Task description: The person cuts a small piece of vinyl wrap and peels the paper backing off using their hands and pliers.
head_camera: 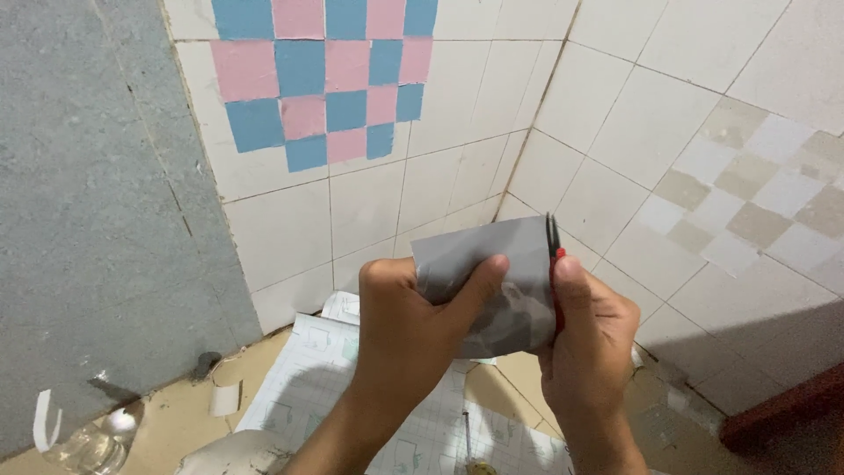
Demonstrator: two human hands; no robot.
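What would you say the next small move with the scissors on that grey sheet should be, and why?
Probably a short closing snip along the sheet's right edge. The right hand holds the red-handled scissors upright with the blades at the edge of the grey sheet, while the left hand pinches the sheet steady with the thumb across its front. Whether the blades already straddle the sheet is hard to tell.

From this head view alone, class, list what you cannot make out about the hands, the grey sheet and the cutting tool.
1. Red-handled scissors: handles hidden inside the right hand; only the blade tips show.
2. Grey sheet: lower part covered by the left hand.
3. Clear bottle: cut off by the bottom edge.
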